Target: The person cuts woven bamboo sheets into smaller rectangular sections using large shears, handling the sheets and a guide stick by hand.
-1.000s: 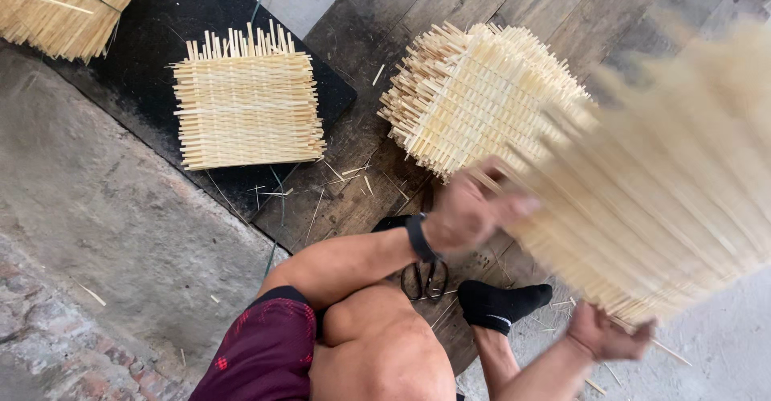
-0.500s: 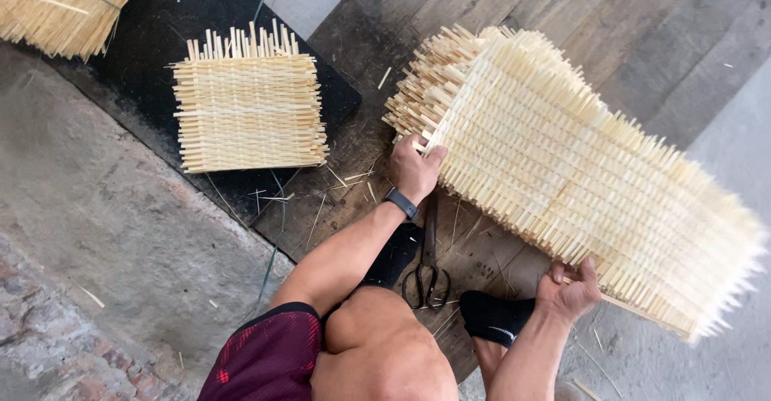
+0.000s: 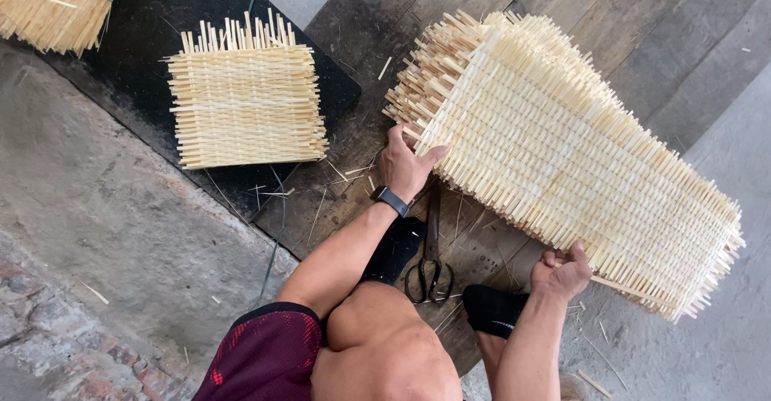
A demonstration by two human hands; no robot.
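1. Long woven bamboo mat stack (image 3: 562,160): lies slantwise on the dark wooden boards (image 3: 610,16), in front of the seated person; pale slats, cut ends bristling along every edge.
2. Left hand (image 3: 408,166): laid against the near end of the stack, fingers spread over the slat ends, thumb along the edge; more a bracing press than a closed grasp.
3. Right hand (image 3: 564,271): curled round the lower long edge, fingers tucked under the slats; closed on that edge.
4. Handling, as judged: light for its bulk, stiff along the slats yet apt to sag across its length; loose ends look splintery and brittle; best held at both ends or under the long edges.
5. Scissors (image 3: 430,268): flat on the boards between the person's feet, just beside the stack.
6. Smaller woven stack (image 3: 245,100): on a black mat (image 3: 128,40), well apart; a bundle of bamboo strips (image 3: 56,0) at the far corner.
7. Floor: worn concrete (image 3: 104,232), scattered slivers; brick at the near edge.
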